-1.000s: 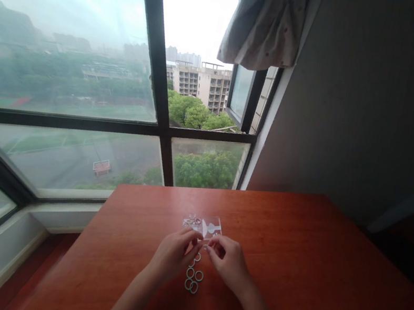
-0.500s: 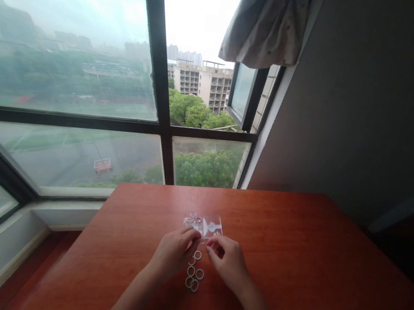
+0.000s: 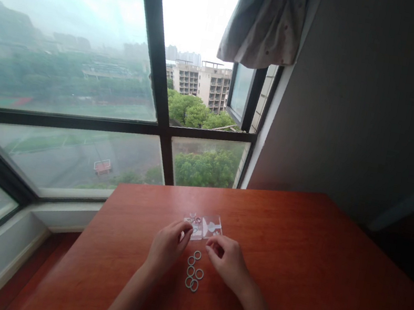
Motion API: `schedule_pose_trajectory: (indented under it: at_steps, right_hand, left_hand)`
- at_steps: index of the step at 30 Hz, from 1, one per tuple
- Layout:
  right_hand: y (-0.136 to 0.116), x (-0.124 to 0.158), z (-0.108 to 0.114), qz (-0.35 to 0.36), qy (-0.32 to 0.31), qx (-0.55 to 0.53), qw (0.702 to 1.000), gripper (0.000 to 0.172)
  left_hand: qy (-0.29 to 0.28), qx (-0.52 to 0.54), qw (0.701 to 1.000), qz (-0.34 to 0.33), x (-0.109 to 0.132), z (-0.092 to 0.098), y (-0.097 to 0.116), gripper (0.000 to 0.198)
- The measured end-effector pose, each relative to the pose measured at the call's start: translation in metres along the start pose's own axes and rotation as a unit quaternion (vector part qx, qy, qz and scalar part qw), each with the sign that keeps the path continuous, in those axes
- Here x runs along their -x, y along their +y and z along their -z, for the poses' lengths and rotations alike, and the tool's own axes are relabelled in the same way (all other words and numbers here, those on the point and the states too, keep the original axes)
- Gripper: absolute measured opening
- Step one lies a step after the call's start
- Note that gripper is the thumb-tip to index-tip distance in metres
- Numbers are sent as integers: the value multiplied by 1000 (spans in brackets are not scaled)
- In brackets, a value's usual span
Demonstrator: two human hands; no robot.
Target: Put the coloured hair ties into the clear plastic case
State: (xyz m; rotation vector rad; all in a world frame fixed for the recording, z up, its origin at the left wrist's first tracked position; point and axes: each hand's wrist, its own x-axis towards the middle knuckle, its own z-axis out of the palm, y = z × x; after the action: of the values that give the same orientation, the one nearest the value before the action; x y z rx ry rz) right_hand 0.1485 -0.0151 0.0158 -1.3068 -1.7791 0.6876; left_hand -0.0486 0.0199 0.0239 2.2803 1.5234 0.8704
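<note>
Several pale green rings (image 3: 199,274) lie on the reddish wooden table (image 3: 279,242), some overlapping. Beyond them is a clear plastic case (image 3: 212,226) with small shiny pieces in its left part. My left hand (image 3: 168,244) is closed at the case's near left edge, thumb and forefinger bent together; what they pinch is too small to name. To the right, my right hand (image 3: 226,259) has its fingers curled together just off the case's near right corner, and whatever is between its fingertips cannot be made out.
A large window (image 3: 56,120) with dark frames stands beyond the table's far and left edges. A curtain (image 3: 263,31) hangs at its upper right. The grey wall (image 3: 359,107) rises on the right.
My left hand has shifted left, away from my right hand, uncovering more of the case and the upper rings. My right hand has hardly moved.
</note>
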Motion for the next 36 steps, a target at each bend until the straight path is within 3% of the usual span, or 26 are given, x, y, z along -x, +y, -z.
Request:
schedule_pose_trajectory:
  at_steps: [9,16,36]
  right_hand:
    - [-3,0,1,0,-12,16,1000,9]
    - [-3,1,1,-6,-25,21,999,9]
    - [-3,5,-13,-43,-78,125,988,9]
  left_hand:
    - [-24,3,1000,4,0,0,3,20]
    - [5,14,1000,3,-1,6,3,19]
    - [-5,12,1000,4,-1,7,3,20]
